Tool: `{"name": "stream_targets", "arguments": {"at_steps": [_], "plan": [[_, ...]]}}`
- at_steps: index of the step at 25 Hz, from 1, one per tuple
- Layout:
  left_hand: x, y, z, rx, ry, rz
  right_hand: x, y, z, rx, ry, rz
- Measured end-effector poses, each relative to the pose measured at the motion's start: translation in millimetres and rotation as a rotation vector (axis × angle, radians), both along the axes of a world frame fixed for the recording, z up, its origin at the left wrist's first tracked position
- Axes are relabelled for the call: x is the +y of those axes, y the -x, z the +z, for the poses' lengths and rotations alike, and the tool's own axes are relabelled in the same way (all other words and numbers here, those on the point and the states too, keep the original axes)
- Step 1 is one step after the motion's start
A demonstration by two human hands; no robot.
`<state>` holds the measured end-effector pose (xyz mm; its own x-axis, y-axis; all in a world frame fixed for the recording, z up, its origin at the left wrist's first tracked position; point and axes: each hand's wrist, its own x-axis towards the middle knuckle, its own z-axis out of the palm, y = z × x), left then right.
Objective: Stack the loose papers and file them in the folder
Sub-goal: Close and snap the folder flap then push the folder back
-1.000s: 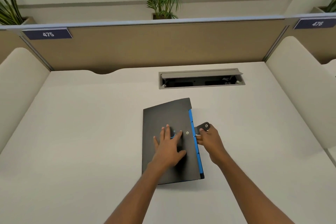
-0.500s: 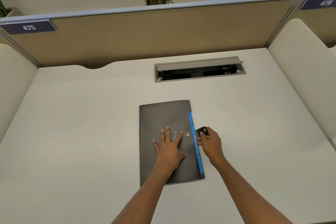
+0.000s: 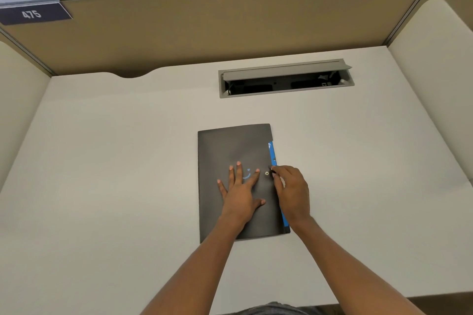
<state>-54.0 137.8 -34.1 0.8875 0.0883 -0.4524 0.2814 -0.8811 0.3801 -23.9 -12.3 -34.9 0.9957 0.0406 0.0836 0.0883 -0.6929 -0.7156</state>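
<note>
A black folder (image 3: pixel 230 146) lies closed and flat on the white desk (image 3: pixel 115 161), with a blue strip (image 3: pixel 271 152) showing along its right edge. My left hand (image 3: pixel 239 189) rests flat on the cover, fingers spread. My right hand (image 3: pixel 291 190) sits at the right edge, its fingertips pinching the small black closure flap next to a silver snap button (image 3: pixel 267 173). The flap is mostly hidden under those fingers. No loose papers are visible.
A grey cable box (image 3: pixel 285 80) with its lid up is set into the desk behind the folder. Tan partition panels (image 3: pixel 230 20) close off the back, and cream side screens (image 3: pixel 440 71) stand left and right. A label reading 475 (image 3: pixel 32 14) hangs at the back left.
My right hand has brought the flap from beside the folder's right edge over onto the cover near the snap. The left hand has stayed pressed flat. The camera tilted further down.
</note>
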Motion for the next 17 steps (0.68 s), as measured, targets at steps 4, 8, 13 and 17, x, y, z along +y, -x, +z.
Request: {"name": "stream_targets", "arguments": {"at_steps": [4,8,13,17], "plan": [[0,-1,-2,0.005,0.002,0.004,2,-4,-4,0.065,0.156,0.103],[0,-2,-2,0.003,-0.003,0.0,5,-7,-6,0.038,0.316,0.182],[0,-2,-2,0.005,-0.001,-0.004,6,-4,-5,0.03,0.535,0.252],[0,-2,0,0.007,-0.002,-0.01,10,-4,-3,0.082,0.583,0.262]]}}
